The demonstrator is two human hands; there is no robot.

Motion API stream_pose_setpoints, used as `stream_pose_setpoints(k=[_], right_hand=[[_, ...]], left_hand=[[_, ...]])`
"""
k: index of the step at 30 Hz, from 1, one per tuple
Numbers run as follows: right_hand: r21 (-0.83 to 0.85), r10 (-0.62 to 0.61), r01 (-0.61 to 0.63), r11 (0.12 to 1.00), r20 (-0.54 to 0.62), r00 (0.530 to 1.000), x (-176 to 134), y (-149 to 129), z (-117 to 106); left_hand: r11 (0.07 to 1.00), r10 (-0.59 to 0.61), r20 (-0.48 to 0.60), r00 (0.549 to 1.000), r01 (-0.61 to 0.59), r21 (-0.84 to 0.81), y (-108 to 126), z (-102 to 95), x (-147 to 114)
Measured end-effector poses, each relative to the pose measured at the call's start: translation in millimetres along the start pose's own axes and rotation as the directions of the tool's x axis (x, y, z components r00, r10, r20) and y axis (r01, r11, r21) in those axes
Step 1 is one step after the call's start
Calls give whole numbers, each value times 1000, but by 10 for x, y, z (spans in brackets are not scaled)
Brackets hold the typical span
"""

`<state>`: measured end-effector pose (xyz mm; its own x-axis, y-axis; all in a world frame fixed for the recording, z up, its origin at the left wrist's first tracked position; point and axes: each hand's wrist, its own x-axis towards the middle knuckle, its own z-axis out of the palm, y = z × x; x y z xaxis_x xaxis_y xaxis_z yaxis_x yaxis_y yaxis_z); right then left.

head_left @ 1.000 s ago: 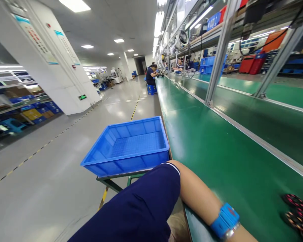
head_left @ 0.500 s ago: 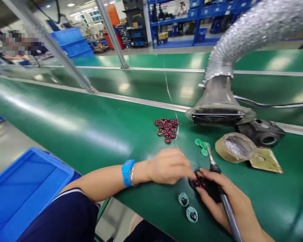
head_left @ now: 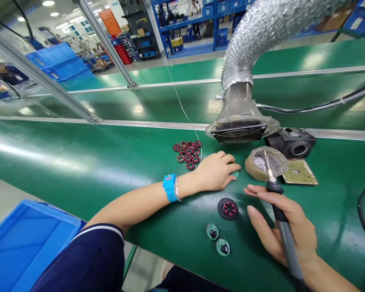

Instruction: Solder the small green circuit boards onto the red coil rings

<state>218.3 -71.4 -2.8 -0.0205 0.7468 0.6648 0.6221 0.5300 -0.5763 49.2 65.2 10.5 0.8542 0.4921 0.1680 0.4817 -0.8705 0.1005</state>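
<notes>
One soldering iron (head_left: 288, 243) is gripped in right hand (head_left: 301, 231); hands are apart. Green disc (head_left: 236, 174) is touched, partly hidden, by left hand (head_left: 215, 172); whether pinched cannot be told. Red-black ring (head_left: 230, 209) is laid on dark round pad (head_left: 221, 206) on counter (head_left: 140, 162). Tip, likely hot, should be aimed away from fingers. Disc is best held by thin edge, ring kept flat.
</notes>
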Motion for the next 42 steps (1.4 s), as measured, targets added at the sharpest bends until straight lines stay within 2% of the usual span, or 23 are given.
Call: stream_pose_setpoints(k=[7, 12, 16, 18, 20, 21, 22, 24, 25, 26, 27, 28, 29, 32, 37, 40, 42], right_hand=[[-41, 5, -5, 999, 4, 1000, 11, 0, 30], [-29, 3, -3, 1000, -8, 1000, 15, 7, 39], [-41, -5, 4, 999, -34, 999, 12, 22, 33], [-44, -11, 9, 999, -28, 1000, 12, 32, 32], [-37, -14, 13, 999, -17, 1000, 17, 35, 37], [-34, -18, 17, 999, -16, 1000, 23, 30, 41], [-31, -24, 24, 999, -20, 1000, 31, 20, 46], [-35, -46, 45, 998, -32, 998, 53, -17, 58], [-31, -56, 55, 998, -35, 998, 66, -43, 65], [-18, -68, 67, 998, -31, 997, 79, -70, 72], [2, -82, 82, 997, -25, 996, 91, -96, 81], [26, -100, 101, 995, -22, 995, 100, -119, 90], [46, -118, 119, 992, -22, 993, 106, -137, 100], [62, -146, 148, 987, -42, 988, 101, -154, 122], [59, -152, 152, 987, -13, 988, 67, -124, 120], [33, -180, 179, 983, 15, 984, 88, -131, 102], [-60, -164, 164, 985, -3, 986, 117, -148, 82]], left_hand=[[997, -55, -19, 998, 54, -50, -78, -28, -156], [988, -110, -62, 992, 102, -120, -53, -32, -62], [983, -83, -18, 996, 79, -165, -108, 11, -1], [971, -81, -47, 996, 69, -227, -126, -1, -44], [914, -153, -98, 983, 103, -394, -101, -41, -136], [833, -222, -92, 971, 140, -535, -68, -68, -192], [691, -292, -44, 955, 179, -701, -22, -96, -251], [233, -336, 160, 928, 247, -941, 98, -151, -359], [0, -302, 261, 917, 274, -962, 163, -176, -402], [-182, -257, 341, 904, 301, -936, 227, -198, -435], [-301, -220, 398, 891, 326, -896, 287, -220, -459], [-368, -202, 439, 876, 347, -863, 339, -242, -473], [-392, -200, 468, 861, 367, -843, 382, -264, -480], [-335, -216, 520, 826, 438, -834, 460, -333, -481], [-111, -259, 562, 786, 553, -825, 466, -387, -491], [79, -367, 414, 833, 472, -878, 453, -376, -472], [203, -412, 287, 865, 395, -896, 459, -374, -439]])
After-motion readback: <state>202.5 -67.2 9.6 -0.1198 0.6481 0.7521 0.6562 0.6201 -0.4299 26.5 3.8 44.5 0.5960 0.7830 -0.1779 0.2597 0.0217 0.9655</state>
